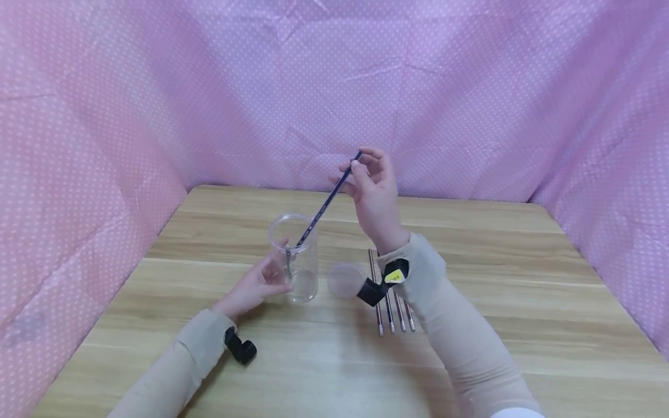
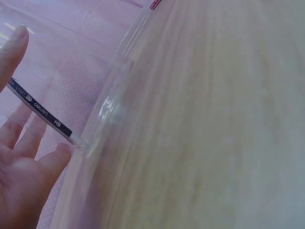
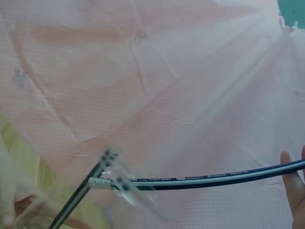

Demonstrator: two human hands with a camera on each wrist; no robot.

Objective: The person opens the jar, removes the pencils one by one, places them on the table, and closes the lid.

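Note:
My left hand (image 1: 256, 285) grips a clear plastic jar (image 1: 308, 264) from its left side, and the jar stands upright over the wooden table. Above and to the right, my right hand (image 1: 377, 197) pinches the upper end of a dark striped pencil (image 1: 329, 200). The pencil slants down to the left, its lower end inside the jar's mouth. In the right wrist view its silvery eraser end (image 3: 100, 183) points toward the jar. Another dark striped length (image 3: 76, 202) shows there; I cannot tell whether it is a reflection. A pencil (image 2: 40, 109) marked HB shows through the plastic in the left wrist view.
A round translucent lid (image 1: 345, 281) lies right of the jar on the wooden table (image 1: 292, 371). Several pencils (image 1: 389, 313) lie side by side farther right, partly hidden by my right forearm. Pink dotted cloth (image 1: 313, 87) hangs around the table's back and sides.

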